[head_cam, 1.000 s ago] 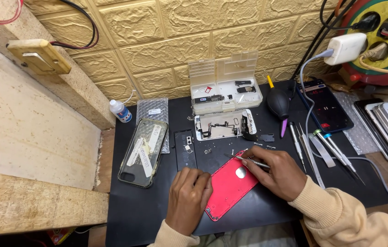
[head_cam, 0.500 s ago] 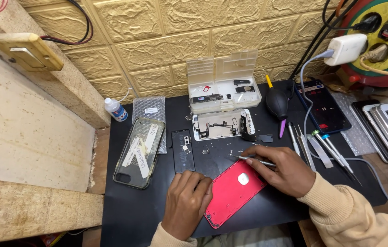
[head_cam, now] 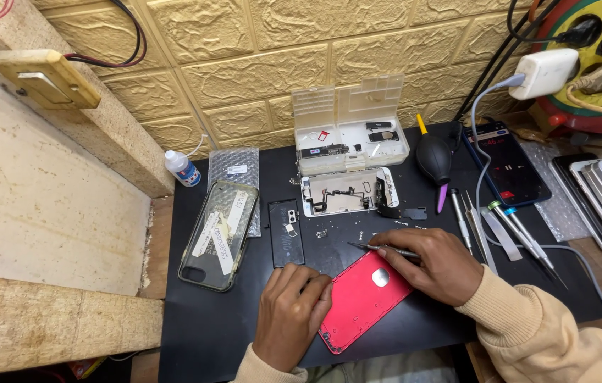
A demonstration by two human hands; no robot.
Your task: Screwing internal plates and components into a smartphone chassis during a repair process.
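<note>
A clear parts box (head_cam: 349, 135) stands behind a black dust blower (head_cam: 434, 159)

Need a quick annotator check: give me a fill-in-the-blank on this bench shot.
1. The right hand holds thin ____ over the red phone back.
2. The left hand presses on the phone back's ____ edge.
3. The black blower lies right of the clear parts ____.
4. Everything sits on a ____ mat.

Missing: tweezers; left; box; black

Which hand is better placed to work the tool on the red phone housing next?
Right. The right hand already grips the thin metal tool, its tip just past the red phone housing's upper edge. The left hand lies flat on the housing's lower left, likely steadying it, with no tool.
</note>
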